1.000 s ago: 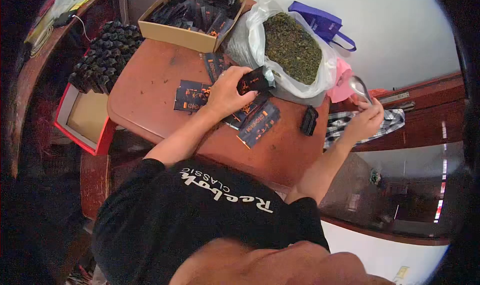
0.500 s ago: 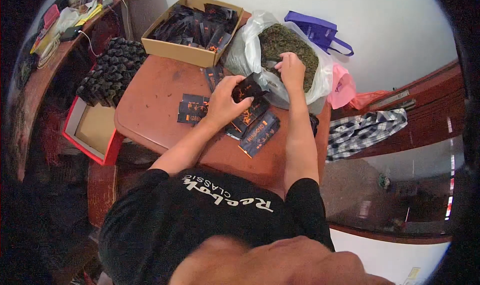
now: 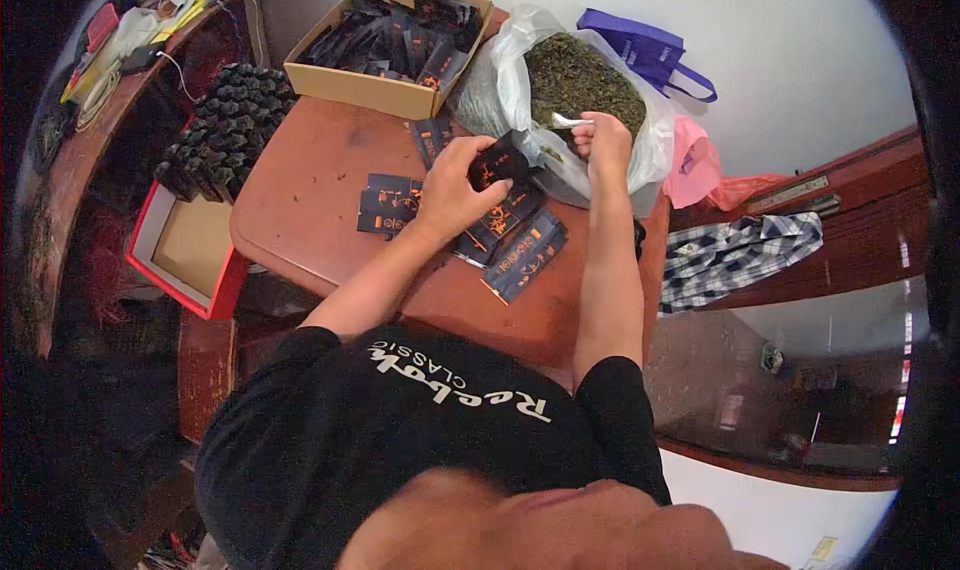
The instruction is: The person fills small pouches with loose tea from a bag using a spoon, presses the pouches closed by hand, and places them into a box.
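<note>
My left hand is closed round an upright black packet, beside the near left edge of the plastic bag. A metal spoon is pinched in my right hand, over the dried leaves. These dark green leaves fill the open clear plastic bag. Flat black packets with orange print lie on the brown table under and around my left hand, with another one to its left.
A cardboard box of black packets stands at the table's back. Left of the table are a red-rimmed box and stacked dark packs. A purple bag, pink bag and checked cloth are at the right.
My right hand has swung from beyond the table's right edge to the leaves, carrying the spoon. The spoon now shows above them. My left hand keeps its packet almost in place.
</note>
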Available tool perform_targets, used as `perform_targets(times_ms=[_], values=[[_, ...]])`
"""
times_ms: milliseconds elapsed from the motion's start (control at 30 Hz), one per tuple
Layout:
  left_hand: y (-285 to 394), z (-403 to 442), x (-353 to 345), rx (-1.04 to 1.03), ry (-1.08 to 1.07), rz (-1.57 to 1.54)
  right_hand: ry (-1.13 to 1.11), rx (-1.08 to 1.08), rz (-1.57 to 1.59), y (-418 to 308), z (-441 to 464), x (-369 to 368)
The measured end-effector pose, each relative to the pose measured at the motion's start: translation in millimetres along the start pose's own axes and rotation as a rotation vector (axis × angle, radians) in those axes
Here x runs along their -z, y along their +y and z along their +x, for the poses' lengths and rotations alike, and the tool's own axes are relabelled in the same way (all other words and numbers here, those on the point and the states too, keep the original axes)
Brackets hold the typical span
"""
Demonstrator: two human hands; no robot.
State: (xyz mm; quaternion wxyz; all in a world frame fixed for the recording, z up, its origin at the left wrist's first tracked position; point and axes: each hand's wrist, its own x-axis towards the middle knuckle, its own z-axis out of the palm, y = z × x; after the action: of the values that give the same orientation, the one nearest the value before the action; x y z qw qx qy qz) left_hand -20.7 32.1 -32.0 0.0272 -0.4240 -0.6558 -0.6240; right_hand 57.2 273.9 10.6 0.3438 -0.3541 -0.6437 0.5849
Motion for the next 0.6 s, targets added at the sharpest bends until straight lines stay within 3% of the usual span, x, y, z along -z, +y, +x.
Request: perform_targets(times_ms=[267,600], values=[[1,1,1,0.006,0.001,-0.009,0.042,0.042,0.076,-15,-3,12],[0,-1,2,-0.046,-0.004,0.064,-0.096,0.067,0.12,-58,-51,27]])
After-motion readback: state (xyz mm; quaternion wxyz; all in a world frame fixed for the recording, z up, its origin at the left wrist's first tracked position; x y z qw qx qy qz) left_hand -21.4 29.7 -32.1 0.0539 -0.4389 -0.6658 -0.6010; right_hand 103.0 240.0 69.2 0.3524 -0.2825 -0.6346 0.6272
